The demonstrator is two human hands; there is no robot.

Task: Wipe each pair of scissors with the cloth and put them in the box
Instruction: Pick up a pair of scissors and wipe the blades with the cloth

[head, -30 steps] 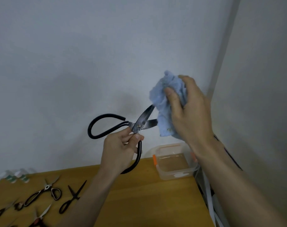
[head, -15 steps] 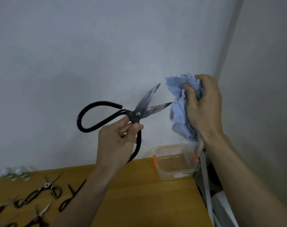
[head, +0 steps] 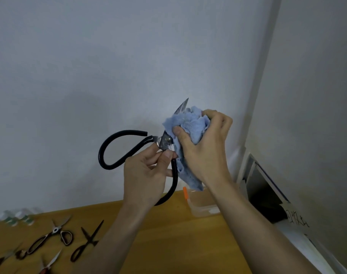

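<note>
A large pair of scissors (head: 117,151) with black looped handles is held up in front of the wall. My left hand (head: 147,175) grips it at the pivot and lower handle. My right hand (head: 206,143) clutches a bunched blue cloth (head: 190,125) wrapped over the blades, with only one blade tip poking out above the cloth. The clear plastic box (head: 202,208) with an orange latch stands on the wooden table (head: 178,244) below, partly hidden behind my right forearm.
Several other scissors lie at the table's left, among them a black pair (head: 87,242) and a brown-handled pair (head: 50,238). Small bottles (head: 16,218) stand at the back left corner. A wall corner and a dark gap lie to the right of the table.
My right hand has brought the cloth leftward onto the blades, covering them. Half a second ago the blades were bare and the cloth was held apart to their right.
</note>
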